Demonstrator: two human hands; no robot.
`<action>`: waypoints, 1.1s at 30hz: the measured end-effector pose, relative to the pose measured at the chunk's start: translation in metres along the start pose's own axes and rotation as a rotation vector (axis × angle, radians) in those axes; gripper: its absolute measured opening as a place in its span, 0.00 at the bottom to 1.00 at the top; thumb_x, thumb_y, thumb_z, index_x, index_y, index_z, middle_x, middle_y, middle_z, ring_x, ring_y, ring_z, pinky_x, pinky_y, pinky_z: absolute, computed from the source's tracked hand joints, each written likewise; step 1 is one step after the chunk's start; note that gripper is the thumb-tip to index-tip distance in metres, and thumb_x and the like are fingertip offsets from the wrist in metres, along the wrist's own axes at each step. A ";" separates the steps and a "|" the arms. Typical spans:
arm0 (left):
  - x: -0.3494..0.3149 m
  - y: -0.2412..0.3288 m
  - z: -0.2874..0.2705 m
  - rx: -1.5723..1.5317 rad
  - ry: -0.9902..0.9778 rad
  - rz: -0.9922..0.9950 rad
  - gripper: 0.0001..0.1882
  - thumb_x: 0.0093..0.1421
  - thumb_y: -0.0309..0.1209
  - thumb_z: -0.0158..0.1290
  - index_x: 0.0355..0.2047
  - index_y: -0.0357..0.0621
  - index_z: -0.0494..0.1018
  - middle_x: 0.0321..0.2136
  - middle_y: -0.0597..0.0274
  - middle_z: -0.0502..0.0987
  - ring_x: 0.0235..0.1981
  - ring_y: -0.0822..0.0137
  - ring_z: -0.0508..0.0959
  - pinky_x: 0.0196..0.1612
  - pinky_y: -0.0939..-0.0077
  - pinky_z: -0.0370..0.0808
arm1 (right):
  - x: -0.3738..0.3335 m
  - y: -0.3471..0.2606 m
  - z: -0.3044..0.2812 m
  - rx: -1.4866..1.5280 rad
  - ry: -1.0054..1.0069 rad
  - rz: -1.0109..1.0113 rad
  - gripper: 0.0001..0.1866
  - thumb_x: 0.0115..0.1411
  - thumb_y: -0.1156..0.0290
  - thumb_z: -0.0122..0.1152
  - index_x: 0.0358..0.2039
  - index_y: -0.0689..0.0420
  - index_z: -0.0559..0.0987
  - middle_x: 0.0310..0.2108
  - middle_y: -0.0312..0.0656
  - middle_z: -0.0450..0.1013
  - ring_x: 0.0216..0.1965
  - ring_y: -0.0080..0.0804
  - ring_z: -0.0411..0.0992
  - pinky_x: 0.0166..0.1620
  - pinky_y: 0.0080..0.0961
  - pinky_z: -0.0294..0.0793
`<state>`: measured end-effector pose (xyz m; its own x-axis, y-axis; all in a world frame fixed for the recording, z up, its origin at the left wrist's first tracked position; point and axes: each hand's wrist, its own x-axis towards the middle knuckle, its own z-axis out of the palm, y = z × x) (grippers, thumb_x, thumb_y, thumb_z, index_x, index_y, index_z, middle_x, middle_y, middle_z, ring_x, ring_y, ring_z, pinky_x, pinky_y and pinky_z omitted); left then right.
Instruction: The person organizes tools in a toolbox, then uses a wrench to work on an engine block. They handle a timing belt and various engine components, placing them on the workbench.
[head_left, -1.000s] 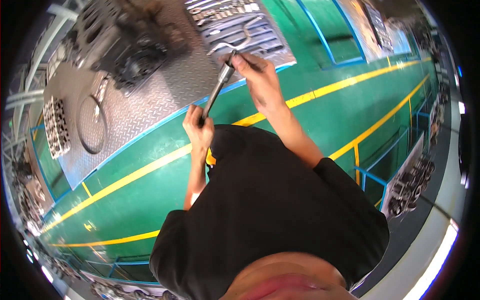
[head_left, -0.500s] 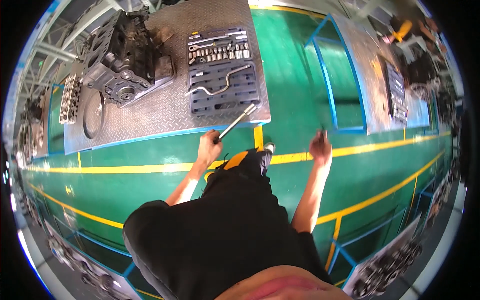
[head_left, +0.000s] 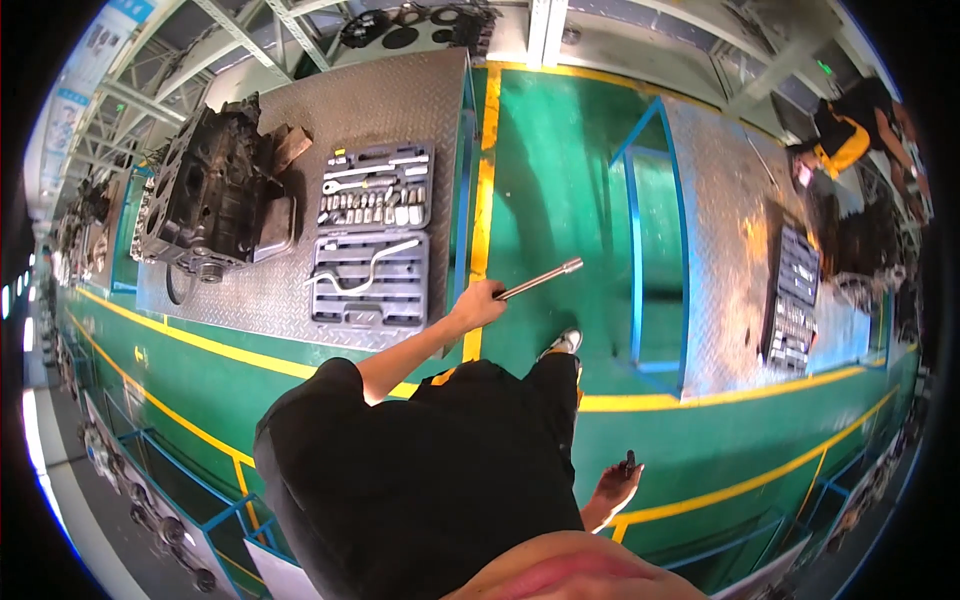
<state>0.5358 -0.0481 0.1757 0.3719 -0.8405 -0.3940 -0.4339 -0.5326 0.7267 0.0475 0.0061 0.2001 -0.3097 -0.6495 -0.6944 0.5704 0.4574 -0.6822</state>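
My left hand (head_left: 478,305) is closed round one end of a long steel extension bar (head_left: 537,279) with a socket on its far tip. It points up to the right over the green floor. My right hand (head_left: 614,490) is low at my side, its fingers curled round a small dark object (head_left: 630,461) whose kind I cannot make out. To the left of my left hand, a grey socket set case (head_left: 428,250) lies unfolded on a metal-topped bench (head_left: 260,325). Sockets and a ratchet fill its far half; a bent speed brace (head_left: 352,290) lies across the near half.
A dark engine block (head_left: 205,205) stands on the same bench, left of the case. Across the aisle to the right is a blue-framed bench (head_left: 700,200) with another tool case (head_left: 793,300). A co-worker (head_left: 855,130) bends over its far side. Yellow lines mark the floor.
I have stepped and turned to the right, so the bench and case now lie further left. The extension bar has moved off the bench edge, over the aisle. My right hand has dropped back toward me.
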 end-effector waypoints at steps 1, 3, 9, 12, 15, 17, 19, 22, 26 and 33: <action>0.028 0.003 0.001 -0.024 0.025 -0.026 0.17 0.52 0.32 0.51 0.39 0.37 0.81 0.29 0.39 0.80 0.34 0.41 0.81 0.41 0.53 0.78 | 0.028 -0.012 0.039 -0.082 -0.030 -0.011 0.21 0.71 0.58 0.56 0.54 0.61 0.79 0.26 0.31 0.69 0.25 0.21 0.65 0.28 0.19 0.67; 0.061 0.002 0.003 -0.059 -0.032 -0.182 0.17 0.52 0.32 0.52 0.38 0.37 0.81 0.29 0.38 0.81 0.35 0.40 0.82 0.41 0.51 0.78 | 0.071 -0.034 0.108 -0.214 -0.183 -0.091 0.20 0.69 0.64 0.55 0.55 0.65 0.78 0.29 0.35 0.69 0.28 0.24 0.65 0.32 0.22 0.66; 0.123 0.024 -0.048 -0.023 0.282 -0.433 0.18 0.52 0.32 0.50 0.37 0.33 0.82 0.29 0.33 0.81 0.37 0.39 0.83 0.44 0.50 0.78 | 0.179 -0.084 0.319 -0.692 -0.512 -0.075 0.19 0.70 0.71 0.57 0.57 0.66 0.72 0.36 0.44 0.75 0.27 0.26 0.71 0.33 0.26 0.75; 0.155 0.024 -0.067 -0.131 0.458 -0.653 0.20 0.53 0.35 0.51 0.37 0.32 0.82 0.29 0.32 0.81 0.38 0.39 0.83 0.45 0.50 0.77 | 0.247 -0.094 0.430 -0.764 -0.633 -0.071 0.16 0.68 0.69 0.61 0.52 0.64 0.73 0.35 0.43 0.75 0.27 0.27 0.72 0.32 0.26 0.75; 0.203 0.002 -0.074 -0.287 0.571 -0.798 0.22 0.54 0.39 0.52 0.35 0.30 0.82 0.31 0.31 0.81 0.39 0.39 0.84 0.47 0.50 0.77 | 0.319 -0.106 0.558 -0.851 -0.748 -0.038 0.14 0.68 0.68 0.61 0.50 0.63 0.75 0.34 0.42 0.75 0.27 0.27 0.72 0.32 0.27 0.75; 0.247 -0.012 -0.078 -0.228 0.741 -0.790 0.21 0.55 0.41 0.54 0.26 0.30 0.78 0.17 0.49 0.77 0.21 0.54 0.81 0.29 0.57 0.76 | 0.353 -0.106 0.651 -0.867 -0.780 -0.080 0.14 0.69 0.68 0.61 0.49 0.63 0.75 0.33 0.43 0.76 0.26 0.29 0.73 0.30 0.27 0.74; 0.294 -0.018 -0.094 -0.159 0.787 -0.871 0.23 0.55 0.43 0.55 0.27 0.28 0.79 0.23 0.37 0.80 0.31 0.44 0.84 0.38 0.49 0.77 | 0.373 -0.104 0.745 -0.885 -0.818 -0.099 0.13 0.69 0.68 0.60 0.49 0.62 0.76 0.33 0.41 0.76 0.28 0.28 0.73 0.32 0.27 0.74; 0.349 -0.017 -0.149 -0.197 0.860 -0.864 0.29 0.60 0.50 0.56 0.24 0.29 0.79 0.27 0.31 0.80 0.36 0.36 0.83 0.43 0.46 0.78 | 0.389 -0.098 0.868 -0.834 -0.800 -0.147 0.15 0.68 0.65 0.62 0.49 0.61 0.77 0.36 0.41 0.76 0.28 0.29 0.73 0.33 0.27 0.77; 0.423 0.030 -0.275 0.093 0.894 -0.784 0.23 0.63 0.46 0.59 0.30 0.33 0.75 0.30 0.35 0.78 0.37 0.35 0.79 0.39 0.43 0.75 | 0.393 -0.070 1.004 -0.980 -0.878 -0.176 0.13 0.67 0.67 0.63 0.47 0.62 0.78 0.35 0.41 0.77 0.29 0.30 0.74 0.34 0.28 0.76; 0.524 0.217 -0.532 0.768 0.929 -0.434 0.02 0.55 0.22 0.51 0.26 0.37 0.71 0.28 0.47 0.76 0.33 0.49 0.79 0.35 0.59 0.73 | 0.385 0.000 1.249 -1.291 -1.040 0.009 0.15 0.69 0.67 0.60 0.49 0.64 0.77 0.34 0.43 0.78 0.28 0.30 0.75 0.32 0.28 0.76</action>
<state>1.0727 -0.5509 0.4265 0.8972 -0.3647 0.2489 -0.3780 -0.9258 0.0059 0.8784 -1.0025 0.2181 0.6008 -0.5026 -0.6216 -0.5616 0.2879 -0.7757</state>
